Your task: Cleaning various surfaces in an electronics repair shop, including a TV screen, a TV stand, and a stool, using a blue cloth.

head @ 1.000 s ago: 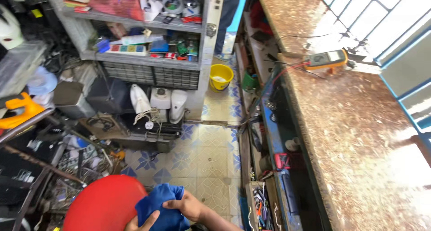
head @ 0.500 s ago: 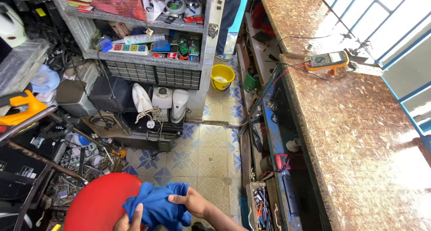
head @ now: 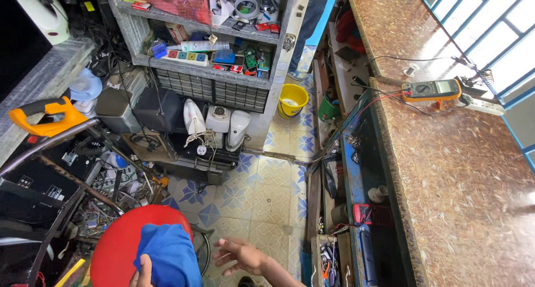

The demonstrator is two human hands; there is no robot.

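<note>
The right hand (head: pixel 241 254) has let go, fingers spread; left hand (head: pixel 142 271) grips the blue cloth (head: pixel 167 256).

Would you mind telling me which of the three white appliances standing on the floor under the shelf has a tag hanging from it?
The leftmost one, the white iron: a small tag dangles on string below it. The white kettle and the white appliance beside it show none.

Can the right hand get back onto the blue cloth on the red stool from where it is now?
Probably yes. The right hand hangs open just beside the blue cloth, which lies on the red stool. Nothing stands in the gap between them; the left hand already touches the cloth's lower edge.
</note>
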